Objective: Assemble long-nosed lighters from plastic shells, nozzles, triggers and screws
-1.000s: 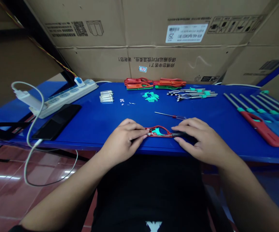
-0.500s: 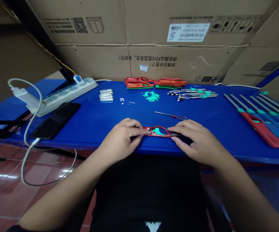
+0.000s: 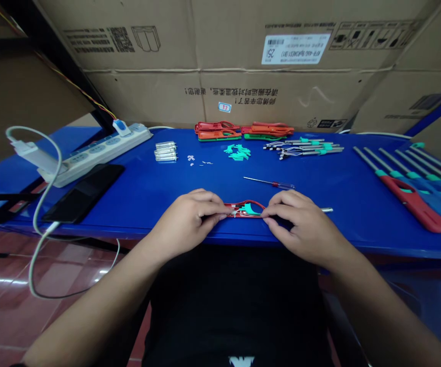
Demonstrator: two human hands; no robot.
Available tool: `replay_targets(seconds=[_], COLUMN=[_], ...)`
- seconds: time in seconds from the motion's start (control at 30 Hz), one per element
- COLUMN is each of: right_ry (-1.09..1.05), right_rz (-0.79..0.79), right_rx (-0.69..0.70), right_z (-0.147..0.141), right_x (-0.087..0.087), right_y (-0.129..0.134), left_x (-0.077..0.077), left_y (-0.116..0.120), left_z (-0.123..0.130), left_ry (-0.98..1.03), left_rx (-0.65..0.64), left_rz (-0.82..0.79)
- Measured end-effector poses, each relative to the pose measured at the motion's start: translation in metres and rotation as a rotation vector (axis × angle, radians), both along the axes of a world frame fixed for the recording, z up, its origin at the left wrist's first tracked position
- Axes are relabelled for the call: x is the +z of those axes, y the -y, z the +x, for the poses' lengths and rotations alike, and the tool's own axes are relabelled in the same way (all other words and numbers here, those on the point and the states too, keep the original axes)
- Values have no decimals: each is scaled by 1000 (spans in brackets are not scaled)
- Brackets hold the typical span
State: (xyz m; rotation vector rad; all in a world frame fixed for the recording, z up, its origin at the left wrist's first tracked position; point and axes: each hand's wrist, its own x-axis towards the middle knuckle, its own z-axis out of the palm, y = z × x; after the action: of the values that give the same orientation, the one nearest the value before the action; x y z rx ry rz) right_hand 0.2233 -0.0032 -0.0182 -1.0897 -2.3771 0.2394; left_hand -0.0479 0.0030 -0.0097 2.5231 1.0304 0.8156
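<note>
A red lighter casing half (image 3: 239,214) lies near the table's front edge, its inner side up. Within it sit a green trigger (image 3: 249,209) and thin white wires. My left hand (image 3: 190,219) has thumb and fingers closed on the casing's left end. At the other end, my right hand (image 3: 300,219) pinches the casing by the trigger opening. A metal tube's tip (image 3: 326,209) shows beyond my right hand; the hand hides its middle. Behind the hands lies a screwdriver (image 3: 277,184) with a clear red handle.
Red, orange and green casings (image 3: 220,135), green triggers (image 3: 238,152), wired metal tubes (image 3: 312,149) and clear cylinders (image 3: 166,151) lie farther back. Long lighters (image 3: 415,201) are lined up at right. A power strip (image 3: 98,153), a phone (image 3: 85,193) and a white cable occupy the left.
My right hand has shifted slightly left along the casing, and the metal tube's tip now shows past it. My left hand still grips the left end. The view has shifted a little.
</note>
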Motion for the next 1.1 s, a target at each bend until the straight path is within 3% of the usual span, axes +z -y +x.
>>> replay_targets(seconds=[0.2, 0.5, 0.83, 1.1], right_ry=[-18, -130, -125, -138], right_rz=[-48, -174, -201, -206], right_rx=[-49, -84, -91, -75], right_z=[-3, -2, -2, -1], right_x=[-1, -2, -3, -2], right_y=[1, -4, -4, -4], left_x=[6, 10, 1, 0], left_y=[2, 0, 3, 2], left_z=[3, 30, 43, 43], left_ry=[-59, -187, -81, -29], left_rx=[-1, 49, 115, 93], left_rz=[-50, 3, -91, -121])
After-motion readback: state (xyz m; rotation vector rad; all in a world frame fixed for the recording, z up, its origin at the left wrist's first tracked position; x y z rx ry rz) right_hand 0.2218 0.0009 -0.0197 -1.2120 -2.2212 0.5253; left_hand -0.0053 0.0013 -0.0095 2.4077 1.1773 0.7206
